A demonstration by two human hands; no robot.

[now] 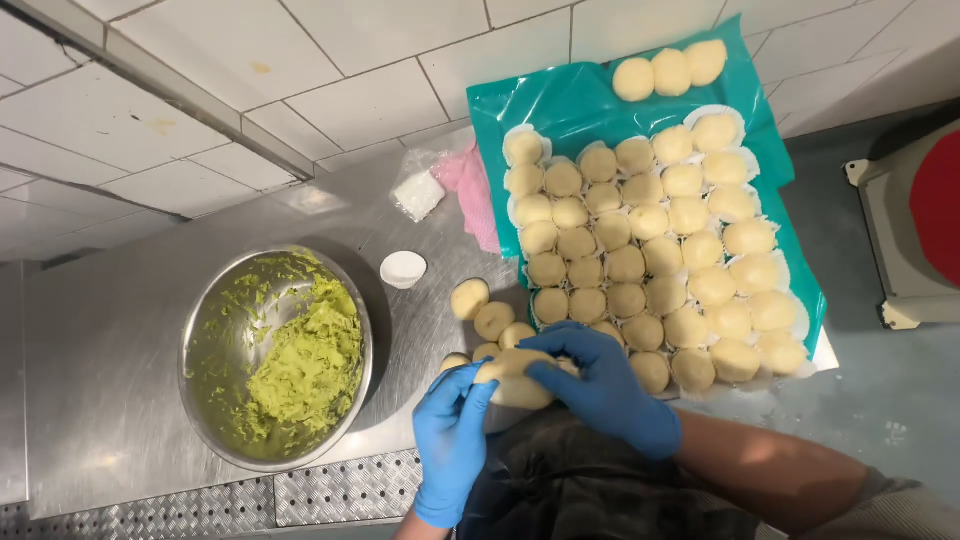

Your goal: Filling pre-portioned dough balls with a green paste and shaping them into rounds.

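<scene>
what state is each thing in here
dough piece: pinched between both hands
left hand: gloved, gripping dough
right hand: gloved, gripping dough
bowl: partly full of green paste
tray: nearly full of dough balls
paper cup: empty, upright

Gloved hands cover much of the dough piece [515, 380]; the red-topped unit [915, 225] runs off the right edge.
</scene>
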